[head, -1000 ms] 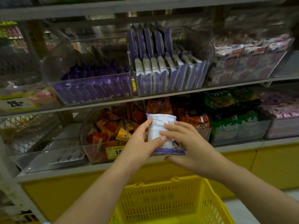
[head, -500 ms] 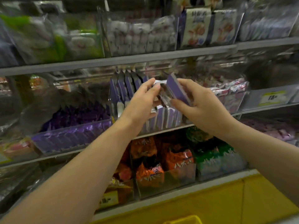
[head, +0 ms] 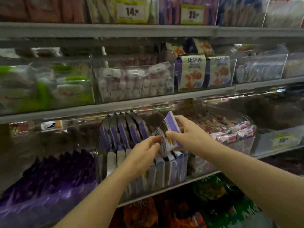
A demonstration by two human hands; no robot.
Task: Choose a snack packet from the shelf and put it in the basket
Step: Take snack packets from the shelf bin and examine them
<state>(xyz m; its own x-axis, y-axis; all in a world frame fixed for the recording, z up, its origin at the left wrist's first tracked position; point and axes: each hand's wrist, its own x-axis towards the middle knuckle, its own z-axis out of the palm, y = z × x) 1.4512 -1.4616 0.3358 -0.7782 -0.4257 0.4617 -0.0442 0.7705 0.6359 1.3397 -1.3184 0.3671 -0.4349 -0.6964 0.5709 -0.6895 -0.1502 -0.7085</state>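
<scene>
A purple and white snack packet (head: pixel 168 129) is held tilted above a clear bin (head: pixel 179 171) of matching packets on the middle shelf. My right hand (head: pixel 189 134) grips it from the right, thumb on its front. The fingertips of my left hand (head: pixel 144 153) touch its lower left edge, over the upright packets in the bin. The basket is out of view.
More purple packets (head: pixel 125 129) stand in a row behind my hands. A bin of dark purple bars (head: pixel 54 175) sits to the left, pink and white packets (head: pixel 233 134) to the right. Shelves above hold marshmallows (head: pixel 134 83) and price tags (head: pixel 191 14). Orange and green bags fill the shelf below.
The packet went from low over the yellow basket up to the shelf bin of matching packets. The view tilted upward, and the basket left the frame. Both hands stayed on the packet.
</scene>
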